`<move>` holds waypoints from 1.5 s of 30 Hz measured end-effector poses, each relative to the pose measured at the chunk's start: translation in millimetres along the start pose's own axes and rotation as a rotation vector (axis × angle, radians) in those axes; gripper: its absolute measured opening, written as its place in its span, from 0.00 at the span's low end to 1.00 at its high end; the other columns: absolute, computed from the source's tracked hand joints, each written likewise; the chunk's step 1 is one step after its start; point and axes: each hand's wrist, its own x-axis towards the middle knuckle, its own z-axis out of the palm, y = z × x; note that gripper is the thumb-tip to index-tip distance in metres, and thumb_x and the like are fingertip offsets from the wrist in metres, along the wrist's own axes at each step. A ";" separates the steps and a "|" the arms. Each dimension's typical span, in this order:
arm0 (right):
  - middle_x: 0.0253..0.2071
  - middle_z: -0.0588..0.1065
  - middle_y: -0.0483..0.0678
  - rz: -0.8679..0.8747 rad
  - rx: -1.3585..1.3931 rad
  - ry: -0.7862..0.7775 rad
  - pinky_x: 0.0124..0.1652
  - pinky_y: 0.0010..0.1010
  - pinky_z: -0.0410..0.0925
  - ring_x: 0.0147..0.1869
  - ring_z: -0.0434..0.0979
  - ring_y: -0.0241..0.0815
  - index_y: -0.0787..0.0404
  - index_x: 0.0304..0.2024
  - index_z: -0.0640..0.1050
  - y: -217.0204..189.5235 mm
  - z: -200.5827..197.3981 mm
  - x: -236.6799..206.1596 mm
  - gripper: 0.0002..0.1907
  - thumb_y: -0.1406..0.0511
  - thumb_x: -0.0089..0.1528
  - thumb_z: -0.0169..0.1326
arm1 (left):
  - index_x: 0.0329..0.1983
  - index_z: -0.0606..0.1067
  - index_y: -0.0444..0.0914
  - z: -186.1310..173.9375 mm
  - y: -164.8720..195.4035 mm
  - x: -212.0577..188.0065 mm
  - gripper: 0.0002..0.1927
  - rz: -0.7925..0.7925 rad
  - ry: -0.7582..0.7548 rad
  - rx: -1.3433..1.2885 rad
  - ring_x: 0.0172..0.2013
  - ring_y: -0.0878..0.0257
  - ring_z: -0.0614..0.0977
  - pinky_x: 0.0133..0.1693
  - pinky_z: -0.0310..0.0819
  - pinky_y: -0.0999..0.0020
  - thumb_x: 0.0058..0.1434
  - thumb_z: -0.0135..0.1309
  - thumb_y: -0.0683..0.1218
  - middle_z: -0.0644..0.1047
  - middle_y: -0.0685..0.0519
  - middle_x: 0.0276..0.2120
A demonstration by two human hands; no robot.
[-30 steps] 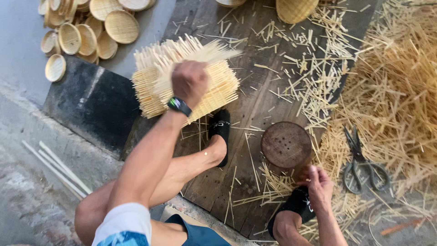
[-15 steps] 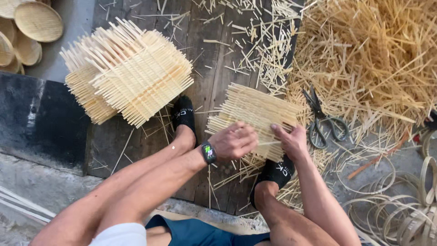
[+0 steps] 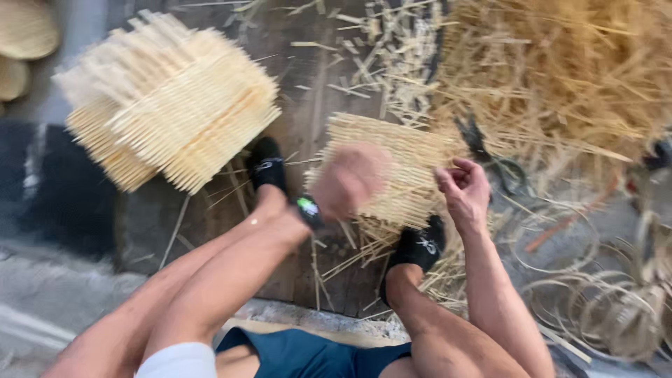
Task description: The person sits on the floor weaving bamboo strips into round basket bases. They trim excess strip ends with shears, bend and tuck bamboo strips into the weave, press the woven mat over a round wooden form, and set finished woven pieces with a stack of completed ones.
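Hovering blurred, the left hand (image 3: 350, 178) sits right over the pale square woven bamboo mat (image 3: 392, 168), grip impossible to tell. The right hand (image 3: 463, 187), fingers curled, pinches the mat's right edge. Stacked woven mats (image 3: 164, 105) lie well apart, upper left on the dark wooden floor (image 3: 315, 84).

The woven mat (image 3: 392, 168) looks like pale, matt bamboo strips, lying on rough dark wooden boards (image 3: 315, 91).

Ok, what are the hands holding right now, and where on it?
Both hands rest on the woven bamboo mat: the blurred left hand on its middle, the right hand at its right edge. An actual grip cannot be told.
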 end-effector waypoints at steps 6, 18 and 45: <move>0.49 0.78 0.48 0.183 -0.080 -0.041 0.46 0.25 0.76 0.47 0.81 0.35 0.66 0.62 0.70 -16.3 -25.8 -16.8 0.32 0.60 0.60 0.65 | 0.60 0.57 0.30 -1.0 -71.9 -53.3 0.52 -1.382 0.221 -0.336 0.53 0.57 0.75 0.53 0.73 0.60 0.40 0.80 0.44 0.71 0.42 0.53; 0.35 0.81 0.45 0.228 0.028 -0.238 0.35 0.22 0.73 0.34 0.78 0.30 0.66 0.43 0.80 -8.2 27.9 4.2 0.16 0.66 0.56 0.69 | 0.43 0.79 0.27 29.6 -95.0 -108.6 0.13 -1.355 0.177 -0.796 0.35 0.67 0.83 0.39 0.80 0.72 0.57 0.66 0.38 0.84 0.49 0.37; 0.37 0.82 0.52 0.377 -0.463 -0.380 0.42 0.34 0.79 0.37 0.83 0.40 0.68 0.47 0.78 -44.9 -55.1 -11.7 0.16 0.68 0.59 0.63 | 0.68 0.68 0.53 40.5 -7.6 -18.6 0.47 -0.526 -0.795 0.328 0.75 0.48 0.46 0.72 0.40 0.53 0.44 0.69 0.63 0.48 0.48 0.76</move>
